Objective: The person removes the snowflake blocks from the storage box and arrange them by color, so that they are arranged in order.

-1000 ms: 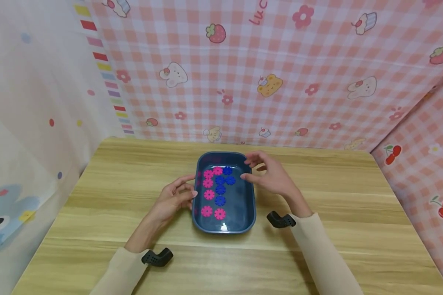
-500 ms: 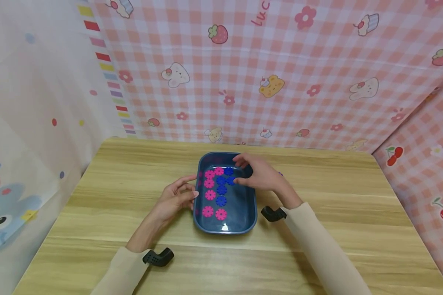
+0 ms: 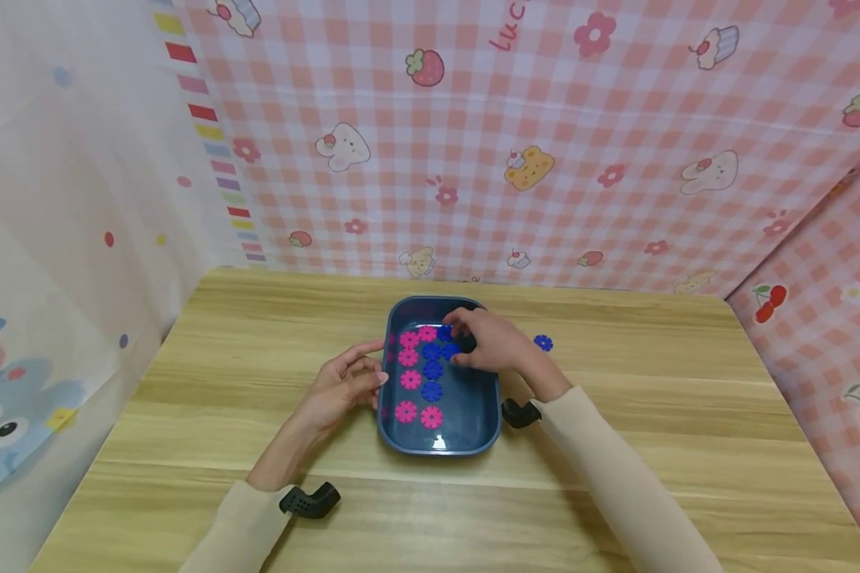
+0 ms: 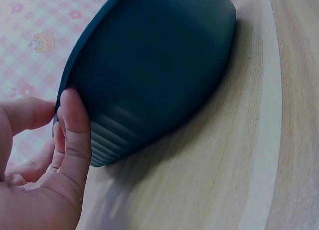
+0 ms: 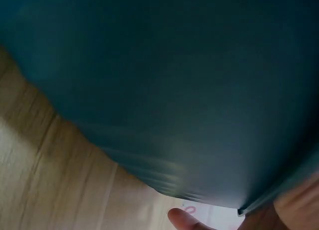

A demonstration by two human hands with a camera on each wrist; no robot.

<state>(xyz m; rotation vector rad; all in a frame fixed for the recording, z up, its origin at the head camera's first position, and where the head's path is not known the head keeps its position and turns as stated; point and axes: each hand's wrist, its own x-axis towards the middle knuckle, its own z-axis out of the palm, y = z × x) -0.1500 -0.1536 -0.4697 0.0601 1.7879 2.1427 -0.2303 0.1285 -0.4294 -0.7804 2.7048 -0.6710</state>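
Observation:
A dark blue rectangular tray (image 3: pixel 469 410) stands on the table, with several pink notched discs (image 3: pixel 410 380) and several blue notched discs (image 3: pixel 431 391) lying in it. My left hand (image 3: pixel 337 386) holds the tray's left rim. In the left wrist view its thumb and fingers pinch the edge. Over the tray's right side reaches my right hand (image 3: pixel 494 342), thumb and fingers bent and apart near the upper blue discs. I see nothing between those fingertips. The right wrist view mostly shows the tray's outer wall (image 5: pixel 164 90), with a fingertip at the bottom.
One more blue disc (image 3: pixel 543 343) lies on the wooden table (image 3: pixel 616 446), right of the tray. Behind the table hangs a pink checked cloth (image 3: pixel 437 159). Patterned cloths also hang at the left and right sides.
My right hand has moved left and in over the tray, from its right rim to the upper blue discs. The blue disc on the table has come into view. My left hand stays on the rim.

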